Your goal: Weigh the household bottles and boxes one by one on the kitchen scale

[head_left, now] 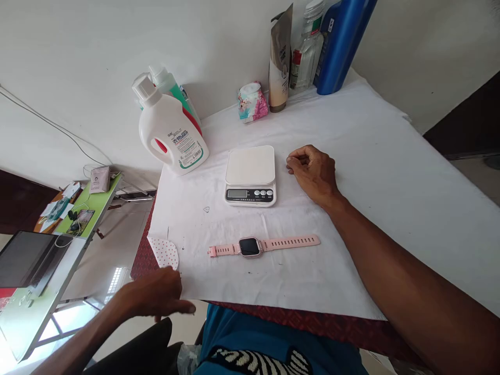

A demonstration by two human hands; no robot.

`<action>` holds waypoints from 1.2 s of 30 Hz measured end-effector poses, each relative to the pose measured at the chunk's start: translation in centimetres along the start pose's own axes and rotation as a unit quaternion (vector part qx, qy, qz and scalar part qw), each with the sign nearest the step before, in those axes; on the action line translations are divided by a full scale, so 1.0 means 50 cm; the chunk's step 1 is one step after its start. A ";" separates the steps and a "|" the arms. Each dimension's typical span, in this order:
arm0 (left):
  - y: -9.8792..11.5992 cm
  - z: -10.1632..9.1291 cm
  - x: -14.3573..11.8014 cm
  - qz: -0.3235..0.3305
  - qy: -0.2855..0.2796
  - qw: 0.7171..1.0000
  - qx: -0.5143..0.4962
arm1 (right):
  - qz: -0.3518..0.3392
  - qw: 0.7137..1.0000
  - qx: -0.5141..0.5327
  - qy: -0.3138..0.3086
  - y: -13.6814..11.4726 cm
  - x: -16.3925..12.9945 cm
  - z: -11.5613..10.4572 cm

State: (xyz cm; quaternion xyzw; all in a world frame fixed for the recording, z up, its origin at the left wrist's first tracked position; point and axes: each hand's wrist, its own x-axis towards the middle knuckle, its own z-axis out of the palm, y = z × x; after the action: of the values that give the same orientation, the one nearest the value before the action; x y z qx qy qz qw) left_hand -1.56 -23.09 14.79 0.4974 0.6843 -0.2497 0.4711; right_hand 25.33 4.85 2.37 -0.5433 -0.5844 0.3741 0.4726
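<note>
Here, your right hand point(314, 174) curls, fingers together, right of the white scale point(250, 166); your left hand point(158, 291), thumb apart, hovers near left; the pink watch point(250, 247) lies nearer than the scale.

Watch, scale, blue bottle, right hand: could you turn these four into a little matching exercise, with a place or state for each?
Column one
1. watch
2. scale
3. blue bottle
4. right hand

Column two
A. near the far edge of the white cloth
B. curled, holding nothing that shows
C. pink, stretched out flat
D. white, just beyond the watch

Pairs: 1-C, 2-D, 3-A, 4-B
</note>
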 end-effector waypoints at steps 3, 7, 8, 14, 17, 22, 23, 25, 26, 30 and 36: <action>-0.004 -0.040 0.002 0.093 0.210 0.973 0.016 | 0.006 1.000 -0.005 -0.005 -0.010 -0.002 -0.001; -0.052 -0.054 0.035 0.119 0.366 0.918 0.099 | 0.029 1.000 -0.004 -0.010 -0.022 -0.004 -0.002; -0.069 -0.052 0.041 0.096 0.352 0.924 0.113 | 0.033 0.999 -0.004 -0.012 -0.023 -0.003 -0.002; -0.156 -0.060 0.031 -0.142 0.104 0.984 0.025 | 0.013 1.000 -0.007 -0.022 -0.010 0.006 -0.003; -0.179 -0.113 0.003 -0.204 0.137 0.969 -0.008 | 0.000 1.000 -0.008 -0.028 0.001 0.012 -0.003; -0.146 -0.264 -0.022 -0.036 0.413 0.909 -0.046 | -0.040 0.999 -0.012 -0.029 0.018 0.021 -0.002; -0.129 -0.297 -0.014 -0.007 0.488 0.871 -0.046 | -0.046 0.999 -0.012 -0.026 0.021 0.023 -0.001; -0.091 -0.360 0.017 0.034 0.626 0.776 -0.072 | -0.051 0.998 -0.013 -0.021 0.023 0.025 -0.001; -0.073 -0.390 0.039 0.053 0.671 0.733 -0.099 | -0.050 0.998 -0.013 -0.019 0.023 0.026 -0.001; -0.029 -0.489 0.133 0.122 0.718 0.652 -0.213 | -0.039 0.999 -0.005 -0.022 0.018 0.027 -0.005; -0.032 -0.551 0.246 0.253 0.670 0.573 -0.398 | -0.035 0.999 0.024 -0.021 0.015 0.028 -0.006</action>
State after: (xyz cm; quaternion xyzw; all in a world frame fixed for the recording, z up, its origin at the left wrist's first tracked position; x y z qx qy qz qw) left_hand -14.69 4.09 15.51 0.4377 0.6817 0.5817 0.0729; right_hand 25.87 6.33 1.94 -0.5034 -0.6038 0.3826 0.4854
